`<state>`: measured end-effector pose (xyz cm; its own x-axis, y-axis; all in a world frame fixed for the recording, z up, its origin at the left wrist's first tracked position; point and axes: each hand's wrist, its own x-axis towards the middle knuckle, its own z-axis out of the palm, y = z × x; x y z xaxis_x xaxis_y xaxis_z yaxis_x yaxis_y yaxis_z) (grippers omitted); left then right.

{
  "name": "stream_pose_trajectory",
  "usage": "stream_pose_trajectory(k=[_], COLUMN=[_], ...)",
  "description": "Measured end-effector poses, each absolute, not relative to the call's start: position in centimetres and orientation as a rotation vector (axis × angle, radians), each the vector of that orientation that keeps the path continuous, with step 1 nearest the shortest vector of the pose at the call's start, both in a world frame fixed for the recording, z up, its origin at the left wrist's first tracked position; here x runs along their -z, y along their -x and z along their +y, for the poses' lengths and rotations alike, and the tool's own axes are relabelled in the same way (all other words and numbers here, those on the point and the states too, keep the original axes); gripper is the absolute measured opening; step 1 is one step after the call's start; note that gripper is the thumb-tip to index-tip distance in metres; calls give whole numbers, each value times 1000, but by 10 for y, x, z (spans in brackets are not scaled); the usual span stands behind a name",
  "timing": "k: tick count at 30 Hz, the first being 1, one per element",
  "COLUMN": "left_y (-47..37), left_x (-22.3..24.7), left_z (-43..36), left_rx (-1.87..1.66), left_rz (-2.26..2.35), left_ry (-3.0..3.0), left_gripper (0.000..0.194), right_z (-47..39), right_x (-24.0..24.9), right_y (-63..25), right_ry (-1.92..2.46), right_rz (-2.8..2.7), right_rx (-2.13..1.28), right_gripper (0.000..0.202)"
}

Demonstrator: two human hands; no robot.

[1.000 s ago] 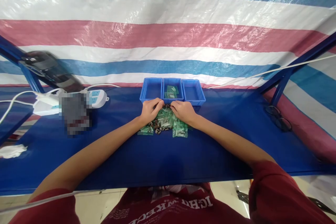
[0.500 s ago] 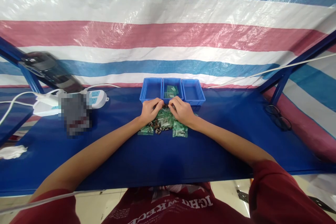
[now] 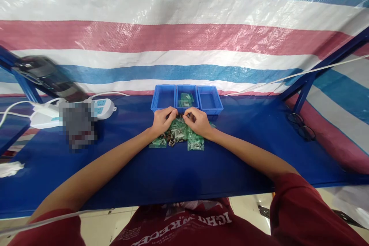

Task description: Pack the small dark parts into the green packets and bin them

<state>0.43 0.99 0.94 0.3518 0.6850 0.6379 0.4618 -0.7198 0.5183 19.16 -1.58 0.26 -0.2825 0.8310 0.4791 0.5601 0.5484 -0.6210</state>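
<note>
My left hand (image 3: 164, 120) is closed at the left of a pile of green packets (image 3: 178, 130), thumb and forefinger pressed together. Opposite it, my right hand (image 3: 198, 122) is also closed, its fingertips pinched near the left ones. What either holds is too small to make out. Small brown and metallic pieces (image 3: 172, 141) lie among the packets. One green packet (image 3: 195, 142) is at the right front of the pile. Just behind my hands stand a left blue bin (image 3: 152, 102), a middle bin holding green packets (image 3: 186, 100) and a right bin (image 3: 220, 102) with nothing visible inside.
A white power strip (image 3: 105, 108) with cables and a pixelated object (image 3: 77, 123) are at the left. A dark bottle (image 3: 50, 77) leans behind them. White tissue (image 3: 10, 169) lies at the left edge, and glasses (image 3: 301, 127) are at the right, on the blue table (image 3: 245, 169).
The whole view has shifted slightly, moving the scene a little left. The fingers of my right hand are bent somewhat differently, still pinched near my left hand.
</note>
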Motion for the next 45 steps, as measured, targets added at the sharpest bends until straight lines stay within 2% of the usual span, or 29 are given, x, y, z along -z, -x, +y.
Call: stream_pose_trajectory(k=[9, 23, 32, 45], left_y=[-5, -6, -6, -5], left_x=[-11, -5, -6, -4], left_z=[11, 13, 14, 16], left_rx=[-1283, -1336, -1226, -1154], left_rz=[1011, 1005, 987, 902], left_ry=[-2410, -2390, -2458, -2501], left_gripper=[33, 15, 22, 22], right_z=[-14, -10, -9, -11], right_x=[-4, 2, -2, -5], right_y=[-193, -194, -192, -192], right_ry=[1098, 1052, 1028, 1008], right_rz=[-1942, -1796, -1747, -1880], right_rx=[-471, -594, -582, -511], right_gripper=[29, 26, 39, 41])
